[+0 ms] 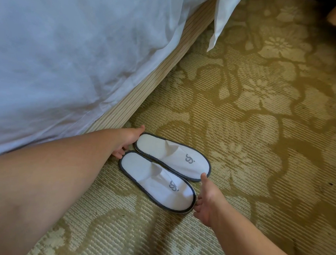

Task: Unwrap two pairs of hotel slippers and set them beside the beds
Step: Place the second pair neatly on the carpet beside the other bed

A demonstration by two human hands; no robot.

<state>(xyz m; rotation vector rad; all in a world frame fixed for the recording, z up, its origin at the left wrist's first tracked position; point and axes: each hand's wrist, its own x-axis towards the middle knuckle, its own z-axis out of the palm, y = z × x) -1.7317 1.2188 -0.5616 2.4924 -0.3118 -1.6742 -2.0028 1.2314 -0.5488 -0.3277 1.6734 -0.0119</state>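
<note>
1. I see two slippers lying flat on the floral carpet [259, 131], side by side with their long edges touching, just beside the striped base [166, 56] of the bed [51, 54].
2. The farther slipper [173, 156] and the nearer slipper [157, 182] are both white with dark grey edging and a grey logo on the upper. Their heels point toward the bed.
3. My left grip [129, 142] sits at the heel ends. The thumb lies along the farther heel's rim and the fingertips sit by the nearer heel. The fingers are spread and clasp nothing.
4. My right grip [208, 198] sits at the toe ends. The thumb tip touches the farther toe and the fingertips touch the nearer toe. The hand is loose and wide.
5. A white sheet [107, 76] hangs over the bed's side, and a corner of white cloth [219, 23] hangs down further along.
</note>
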